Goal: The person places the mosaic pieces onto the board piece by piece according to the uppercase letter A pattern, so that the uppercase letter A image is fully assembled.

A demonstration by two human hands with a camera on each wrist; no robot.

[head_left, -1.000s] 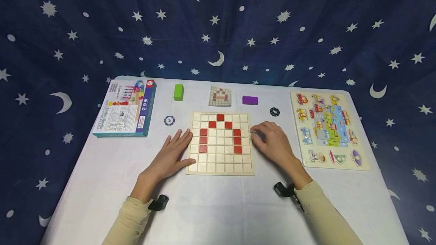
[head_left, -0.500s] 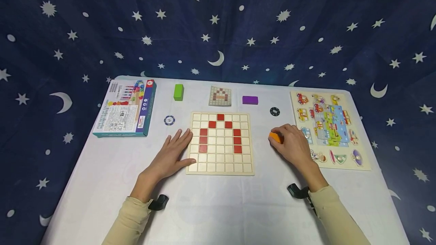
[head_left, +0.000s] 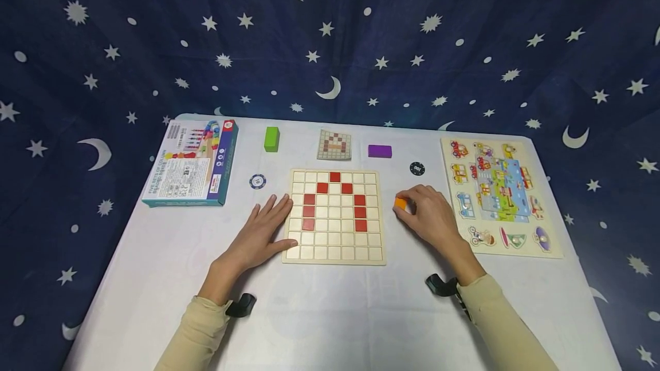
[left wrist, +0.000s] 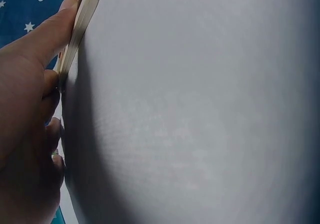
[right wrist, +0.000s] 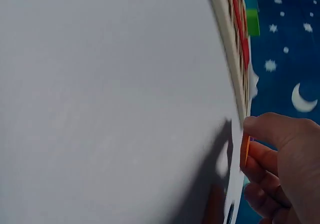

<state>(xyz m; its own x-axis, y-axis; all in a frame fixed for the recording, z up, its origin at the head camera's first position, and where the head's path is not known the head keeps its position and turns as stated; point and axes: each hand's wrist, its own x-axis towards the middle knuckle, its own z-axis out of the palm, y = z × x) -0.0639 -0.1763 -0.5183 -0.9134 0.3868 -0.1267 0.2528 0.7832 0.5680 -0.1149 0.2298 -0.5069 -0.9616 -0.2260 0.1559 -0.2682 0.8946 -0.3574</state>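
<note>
Rightward of the board [head_left: 333, 216], right hand [head_left: 430, 216] pinches an orange tile [head_left: 400, 203]; left hand [head_left: 263, 232], fingers straight, rests flat against board's edge.

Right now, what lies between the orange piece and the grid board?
Nothing: in the head view, bare white tablecloth separates the orange piece, pinched by the right hand, from the grid board.

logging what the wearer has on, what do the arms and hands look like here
Both arms wear long cream sleeves, left sleeve and right sleeve, ending at the wrists. A small black wrist camera is strapped under each wrist, left camera and right camera. The left hand and right hand are bare: no gloves, and no rings or watch that I can make out.
</note>
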